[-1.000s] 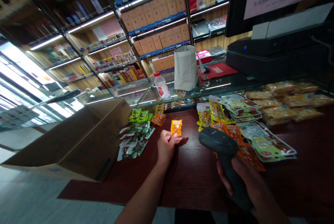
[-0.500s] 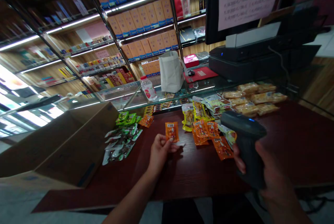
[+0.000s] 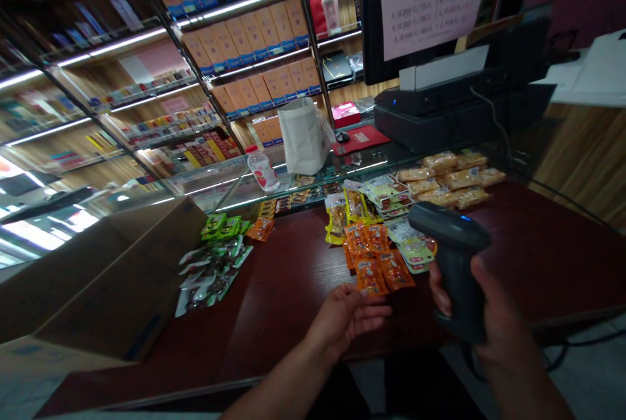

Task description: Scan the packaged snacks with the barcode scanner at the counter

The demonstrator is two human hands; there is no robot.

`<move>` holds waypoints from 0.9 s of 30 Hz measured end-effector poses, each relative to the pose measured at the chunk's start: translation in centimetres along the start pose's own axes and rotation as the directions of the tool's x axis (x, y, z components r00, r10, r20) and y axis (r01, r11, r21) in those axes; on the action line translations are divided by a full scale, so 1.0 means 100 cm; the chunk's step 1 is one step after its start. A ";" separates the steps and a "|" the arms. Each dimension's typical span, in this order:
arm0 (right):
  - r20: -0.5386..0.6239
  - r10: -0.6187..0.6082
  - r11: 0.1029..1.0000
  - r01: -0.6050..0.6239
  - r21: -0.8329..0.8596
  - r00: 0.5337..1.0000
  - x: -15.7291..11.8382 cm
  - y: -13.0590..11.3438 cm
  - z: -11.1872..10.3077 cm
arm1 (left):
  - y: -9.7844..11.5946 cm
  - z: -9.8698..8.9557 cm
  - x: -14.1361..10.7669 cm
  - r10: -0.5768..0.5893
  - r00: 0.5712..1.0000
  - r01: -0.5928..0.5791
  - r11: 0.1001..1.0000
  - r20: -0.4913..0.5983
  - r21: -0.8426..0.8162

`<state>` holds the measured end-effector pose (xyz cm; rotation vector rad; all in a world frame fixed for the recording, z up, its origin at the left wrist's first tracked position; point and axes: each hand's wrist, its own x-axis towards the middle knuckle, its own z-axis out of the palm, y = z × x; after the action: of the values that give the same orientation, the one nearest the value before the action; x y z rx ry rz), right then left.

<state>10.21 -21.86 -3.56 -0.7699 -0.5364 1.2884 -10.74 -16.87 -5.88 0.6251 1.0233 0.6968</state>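
My left hand [image 3: 349, 315] is at the near edge of a group of orange snack packets. Its thumb and forefinger pinch the lower corner of one orange snack packet [image 3: 370, 276], while the other fingers stretch out to the right. That packet lies against another orange packet [image 3: 397, 270], with more orange packets [image 3: 364, 239] just behind. My right hand [image 3: 489, 302] is wrapped around the handle of a dark barcode scanner [image 3: 454, 237], raised above the counter. A small blue light shows on top of the scanner. Its head partly covers pale green packets [image 3: 413, 244].
An open cardboard box [image 3: 98, 276] stands left, beside silver-green packets [image 3: 212, 273] and bright green packets [image 3: 222, 226]. Yellow packets [image 3: 336, 218] and wrapped pastries [image 3: 457, 179] lie toward the back. Behind are a bottle [image 3: 263, 169], a white bag [image 3: 304, 136] and a monitor [image 3: 374, 35].
My left hand has carried the orange packet right, to the front of the other orange packets. The scanner stays in my right hand. The view has turned slightly right.
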 end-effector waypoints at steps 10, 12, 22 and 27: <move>0.089 0.042 0.999 -0.045 0.023 0.995 0.008 0.008 -0.014 | -0.001 0.000 0.007 -0.030 0.999 0.033 0.981 -0.019 0.193; 0.099 0.051 0.998 -0.054 0.033 0.994 0.008 0.009 -0.013 | 0.000 -0.001 0.005 -0.032 0.999 0.034 0.970 -0.016 0.241; -0.061 0.124 0.989 -0.118 0.093 0.990 0.003 0.009 -0.015 | 0.057 -0.086 0.011 0.518 0.852 -0.102 0.300 -0.072 0.949; -0.109 0.185 0.980 -0.176 0.090 0.977 0.007 0.010 -0.009 | 0.133 -0.158 0.053 0.826 0.562 0.209 -0.112 -0.026 0.972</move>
<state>10.36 -21.23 -4.95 -0.8362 -0.3236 1.4136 -26.26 -2.29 -4.97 2.2659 2.2247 0.5634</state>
